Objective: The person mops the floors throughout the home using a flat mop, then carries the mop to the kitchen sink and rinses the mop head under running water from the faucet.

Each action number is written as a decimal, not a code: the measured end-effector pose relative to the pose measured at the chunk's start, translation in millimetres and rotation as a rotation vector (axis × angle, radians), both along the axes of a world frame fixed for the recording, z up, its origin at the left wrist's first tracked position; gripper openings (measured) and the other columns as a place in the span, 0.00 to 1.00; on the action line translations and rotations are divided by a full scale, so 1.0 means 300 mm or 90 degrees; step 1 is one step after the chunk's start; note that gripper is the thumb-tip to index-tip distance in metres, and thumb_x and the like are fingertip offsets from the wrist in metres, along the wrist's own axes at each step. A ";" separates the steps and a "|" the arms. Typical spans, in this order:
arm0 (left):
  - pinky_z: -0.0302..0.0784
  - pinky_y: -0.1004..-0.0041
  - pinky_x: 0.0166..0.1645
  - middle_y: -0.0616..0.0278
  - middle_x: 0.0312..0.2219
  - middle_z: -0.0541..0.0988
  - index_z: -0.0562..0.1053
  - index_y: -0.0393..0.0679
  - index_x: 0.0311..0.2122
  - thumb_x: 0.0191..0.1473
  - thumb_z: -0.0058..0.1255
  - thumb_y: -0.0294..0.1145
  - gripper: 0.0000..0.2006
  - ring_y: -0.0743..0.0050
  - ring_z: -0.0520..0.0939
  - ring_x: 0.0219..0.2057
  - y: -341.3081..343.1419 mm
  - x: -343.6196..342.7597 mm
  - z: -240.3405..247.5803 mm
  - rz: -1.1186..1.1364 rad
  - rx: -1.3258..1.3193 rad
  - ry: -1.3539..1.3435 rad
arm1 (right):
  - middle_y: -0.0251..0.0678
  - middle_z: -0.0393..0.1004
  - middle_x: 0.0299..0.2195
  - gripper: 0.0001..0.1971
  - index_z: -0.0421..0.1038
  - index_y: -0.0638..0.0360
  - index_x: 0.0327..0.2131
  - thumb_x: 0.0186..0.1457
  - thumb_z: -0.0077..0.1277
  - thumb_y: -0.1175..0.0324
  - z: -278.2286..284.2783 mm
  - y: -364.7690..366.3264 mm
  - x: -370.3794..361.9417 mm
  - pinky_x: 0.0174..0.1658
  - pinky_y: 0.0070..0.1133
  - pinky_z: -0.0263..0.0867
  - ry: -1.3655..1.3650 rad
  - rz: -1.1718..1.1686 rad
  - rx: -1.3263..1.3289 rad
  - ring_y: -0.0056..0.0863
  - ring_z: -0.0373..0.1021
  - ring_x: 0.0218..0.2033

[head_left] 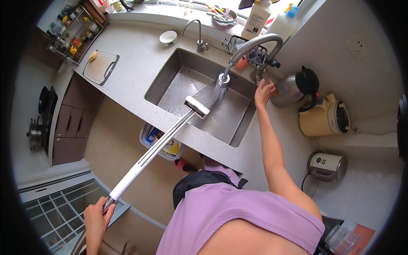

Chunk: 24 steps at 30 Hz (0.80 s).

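My left hand (97, 219) is wrapped round the lower end of a long white-and-grey mop (159, 146). The handle runs up over the counter edge, and the white mop head (197, 106) hangs over the steel sink (238, 131). From the pull-down nozzle of the tall faucet (255, 41), water (219, 94) sprays beside and onto the head. My right hand (264, 93) is at the base of that faucet, fingers stretched and apart, holding nothing. Whether the fingertips touch the faucet I cannot tell.
Right of the sink stand a steel jug (291, 90), a yellow appliance (321, 121) and a soymilk-maker-like pitcher (327, 166). A bowl (168, 38), small tap (200, 36) and cutting board (101, 68) lie left and behind. Below the counter sits an open bin (170, 156).
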<state>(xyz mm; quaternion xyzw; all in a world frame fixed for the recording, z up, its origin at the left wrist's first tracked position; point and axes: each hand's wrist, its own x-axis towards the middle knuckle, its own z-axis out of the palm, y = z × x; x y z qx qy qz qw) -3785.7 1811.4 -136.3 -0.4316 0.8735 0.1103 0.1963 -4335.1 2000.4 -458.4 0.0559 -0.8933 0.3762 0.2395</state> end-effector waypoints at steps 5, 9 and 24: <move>0.60 0.67 0.20 0.52 0.10 0.66 0.66 0.38 0.21 0.39 0.51 0.33 0.10 0.52 0.68 0.14 0.029 -0.006 0.015 -0.001 0.000 0.014 | 0.38 0.59 0.31 0.23 0.61 0.57 0.40 0.43 0.48 0.54 0.222 -0.178 0.215 0.41 0.24 0.55 -0.034 0.420 -0.028 0.31 0.58 0.36; 0.61 0.67 0.20 0.52 0.10 0.66 0.66 0.38 0.21 0.40 0.50 0.33 0.10 0.52 0.68 0.14 0.043 -0.010 0.022 0.003 -0.004 0.027 | 0.38 0.60 0.32 0.20 0.64 0.58 0.37 0.38 0.54 0.61 0.261 -0.242 0.239 0.37 0.23 0.59 -0.146 0.591 -0.015 0.31 0.61 0.33; 0.63 0.67 0.20 0.53 0.11 0.69 0.68 0.39 0.22 0.40 0.51 0.34 0.09 0.53 0.70 0.15 0.068 0.017 0.007 -0.027 -0.017 0.028 | 0.36 0.63 0.30 0.18 0.66 0.57 0.33 0.35 0.56 0.65 0.292 -0.287 0.211 0.33 0.25 0.62 -0.132 0.575 0.057 0.28 0.66 0.27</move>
